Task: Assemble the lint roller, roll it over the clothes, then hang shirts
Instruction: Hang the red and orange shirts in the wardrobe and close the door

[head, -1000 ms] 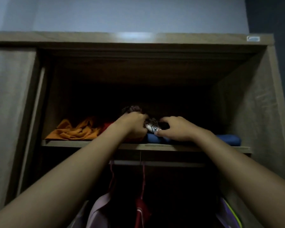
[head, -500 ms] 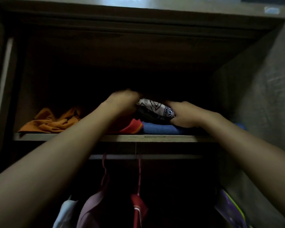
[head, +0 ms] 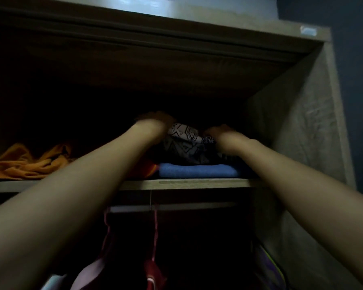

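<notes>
Wooden wardrobe upper shelf [head: 197, 183], dark and low-roofed, open at front, side wall close at right; folded blue cloth [head: 195, 170] at shelf edge, black-and-white patterned garment [head: 187, 141] stacked upon it, between left hand [head: 155, 124] and right hand [head: 222, 133], both touching it, fingers' closure indiscernible.
</notes>
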`<move>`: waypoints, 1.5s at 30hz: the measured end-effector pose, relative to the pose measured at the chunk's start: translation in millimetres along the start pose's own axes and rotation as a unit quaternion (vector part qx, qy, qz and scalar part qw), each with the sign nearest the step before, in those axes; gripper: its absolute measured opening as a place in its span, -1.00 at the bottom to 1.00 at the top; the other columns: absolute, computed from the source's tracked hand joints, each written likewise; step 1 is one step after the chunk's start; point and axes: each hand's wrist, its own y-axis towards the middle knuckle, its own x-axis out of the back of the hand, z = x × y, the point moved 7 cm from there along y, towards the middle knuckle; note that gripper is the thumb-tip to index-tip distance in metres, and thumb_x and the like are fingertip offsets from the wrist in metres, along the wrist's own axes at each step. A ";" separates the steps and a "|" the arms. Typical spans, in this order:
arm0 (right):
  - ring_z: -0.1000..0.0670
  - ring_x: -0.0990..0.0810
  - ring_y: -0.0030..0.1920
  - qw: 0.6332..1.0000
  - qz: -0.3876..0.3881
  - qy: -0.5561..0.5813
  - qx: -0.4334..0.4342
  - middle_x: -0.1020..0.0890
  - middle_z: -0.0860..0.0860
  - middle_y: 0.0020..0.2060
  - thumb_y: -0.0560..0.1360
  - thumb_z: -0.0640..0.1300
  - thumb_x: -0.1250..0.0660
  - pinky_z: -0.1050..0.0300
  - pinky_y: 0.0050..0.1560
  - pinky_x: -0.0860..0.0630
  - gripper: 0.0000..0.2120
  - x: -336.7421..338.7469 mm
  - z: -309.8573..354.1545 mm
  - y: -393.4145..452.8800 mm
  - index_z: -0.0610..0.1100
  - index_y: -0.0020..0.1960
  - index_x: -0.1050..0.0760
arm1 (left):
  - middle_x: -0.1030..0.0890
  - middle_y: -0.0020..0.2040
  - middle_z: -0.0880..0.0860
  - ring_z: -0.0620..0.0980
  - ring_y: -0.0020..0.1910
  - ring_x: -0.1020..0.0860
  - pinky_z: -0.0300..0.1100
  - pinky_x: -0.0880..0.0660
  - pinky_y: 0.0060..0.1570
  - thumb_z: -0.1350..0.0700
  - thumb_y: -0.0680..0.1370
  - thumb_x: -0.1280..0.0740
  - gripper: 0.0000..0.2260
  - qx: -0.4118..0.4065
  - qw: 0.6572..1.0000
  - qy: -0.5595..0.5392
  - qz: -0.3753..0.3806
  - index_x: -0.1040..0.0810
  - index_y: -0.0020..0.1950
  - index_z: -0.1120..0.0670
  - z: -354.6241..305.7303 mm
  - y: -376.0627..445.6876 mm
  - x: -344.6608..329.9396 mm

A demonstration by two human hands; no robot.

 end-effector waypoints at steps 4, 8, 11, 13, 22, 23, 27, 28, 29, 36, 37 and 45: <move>-0.22 -0.46 0.27 0.994 -0.083 0.044 -0.051 -0.42 -0.19 0.35 0.62 -0.13 -0.09 -0.04 0.25 -0.42 -0.68 29.1 -33.9 0.9 -0.09 0.33 -0.43 | -0.12 0.54 0.13 0.26 0.50 -0.09 0.26 -0.13 0.41 0.03 0.62 -0.12 -0.55 -0.061 0.996 0.024 -0.055 -0.16 0.51 -0.11 -25.5 10.2 -5.4; -0.17 -0.51 0.15 0.996 -0.043 0.019 -0.074 -0.48 -0.17 0.29 0.63 -0.07 -0.08 0.02 0.13 -0.44 -0.68 14.4 -49.2 -15.7 -0.07 0.33 -0.43 | -0.23 0.50 0.12 0.14 0.45 -0.23 0.03 -0.17 0.39 0.07 0.66 -0.06 -0.61 -0.114 0.993 0.019 -0.004 -0.19 0.51 -0.01 -53.5 -9.9 -28.6; -0.11 -0.55 0.03 0.999 0.000 0.020 -0.046 -0.59 -0.13 0.14 0.59 -0.20 -0.16 0.10 0.01 -0.42 -0.73 -9.7 -47.4 -35.9 -0.07 0.24 -0.50 | -0.37 0.41 0.12 0.14 0.33 -0.40 0.00 -0.35 0.26 0.11 0.63 -0.13 -0.62 -0.141 0.990 0.020 0.006 -0.28 0.46 -0.03 -65.8 -30.6 -30.1; -0.08 -0.55 0.00 0.998 0.016 0.056 -0.033 -0.61 -0.09 0.07 0.56 -0.28 -0.16 0.14 -0.02 -0.39 -0.72 -15.4 -46.7 -47.3 -0.10 0.19 -0.53 | -0.49 0.29 0.10 0.14 0.22 -0.50 0.01 -0.46 0.14 0.13 0.59 -0.18 -0.64 -0.151 0.988 0.022 0.021 -0.36 0.38 -0.07 -65.8 -37.4 -31.6; 0.02 -0.39 -0.38 0.899 0.233 0.348 -0.128 -0.46 -0.07 -0.29 0.33 -0.11 -0.24 0.18 -0.38 -0.27 -0.76 -9.6 -52.9 -69.7 -0.16 -0.03 -0.48 | -0.39 0.31 0.02 0.11 0.36 -0.37 0.02 -0.32 0.21 -0.34 0.54 -0.05 -0.46 0.003 0.930 -0.205 0.306 -0.32 0.43 -0.10 -45.9 -64.0 -18.7; 0.00 -0.42 -0.33 0.884 0.236 0.383 -0.122 -0.48 -0.09 -0.24 0.33 -0.06 -0.26 0.14 -0.33 -0.29 -0.78 -8.5 -50.0 -70.0 -0.13 -0.08 -0.49 | -0.34 0.41 0.03 0.11 0.43 -0.29 0.03 -0.26 0.28 -0.40 0.52 0.06 -0.37 0.005 0.921 -0.249 0.300 -0.29 0.47 -0.08 -46.2 -63.4 -11.4; -0.06 -0.49 0.22 0.927 0.167 0.315 -0.115 -0.52 -0.03 0.25 0.60 0.20 -0.06 0.01 0.25 -0.33 -0.56 -4.6 -37.3 -59.0 -0.04 0.27 -0.48 | -0.34 0.45 0.11 0.11 0.37 -0.37 -0.04 -0.29 0.26 -0.19 0.64 0.12 -0.45 0.004 0.943 -0.263 0.205 -0.31 0.46 0.09 -54.0 -47.1 -12.9; -0.07 -0.39 0.36 0.942 0.128 0.287 -0.117 -0.43 -0.03 0.37 0.61 0.23 0.02 0.01 0.35 -0.23 -0.48 -3.3 -35.5 -51.9 -0.04 0.39 -0.38 | -0.39 0.42 0.13 0.11 0.28 -0.43 -0.05 -0.32 0.20 -0.14 0.66 0.08 -0.51 0.000 0.951 -0.224 0.215 -0.36 0.43 0.10 -56.6 -44.3 -23.7; -0.08 -0.33 0.42 0.952 0.097 0.266 -0.115 -0.36 -0.04 0.43 0.61 0.24 0.05 0.03 0.39 -0.18 -0.44 -2.8 -32.7 -45.9 -0.06 0.45 -0.32 | -0.43 0.37 0.15 0.10 0.20 -0.46 -0.05 -0.33 0.16 -0.08 0.67 0.06 -0.56 -0.007 0.956 -0.187 0.228 -0.41 0.37 0.10 -58.3 -39.4 -36.4; -0.03 -0.43 0.29 0.955 0.210 0.199 -0.063 -0.42 -0.01 0.37 0.59 0.22 -0.04 0.02 0.37 -0.28 -0.51 -32.9 -18.3 -46.8 0.03 0.43 -0.31 | -0.55 0.14 0.08 0.06 0.07 -0.54 0.07 -0.40 0.24 -0.09 0.62 -0.02 -0.66 0.005 0.954 -0.156 0.257 -0.53 0.15 -0.01 -43.7 -20.0 -68.7; -0.03 -0.41 0.31 0.954 0.221 0.188 -0.074 -0.43 0.02 0.35 0.56 0.29 -0.04 -0.02 0.40 -0.26 -0.49 -31.1 -21.1 -50.4 0.08 0.41 -0.32 | -0.56 0.11 0.09 0.07 0.06 -0.54 0.08 -0.41 0.23 -0.08 0.61 -0.03 -0.68 0.010 0.952 -0.161 0.258 -0.54 0.08 -0.01 -41.0 -19.8 -70.8; -0.06 -0.50 0.08 0.975 0.143 0.116 -0.122 -0.54 -0.12 0.19 0.64 -0.06 0.00 0.07 0.08 -0.34 -0.67 -3.2 -31.9 -40.7 -0.14 0.16 -0.49 | -0.48 0.07 0.13 0.04 -0.03 -0.42 -0.14 -0.31 0.01 0.08 0.65 -0.01 -0.73 -0.013 0.983 -0.148 0.109 -0.48 0.09 0.12 -40.2 -6.7 -53.3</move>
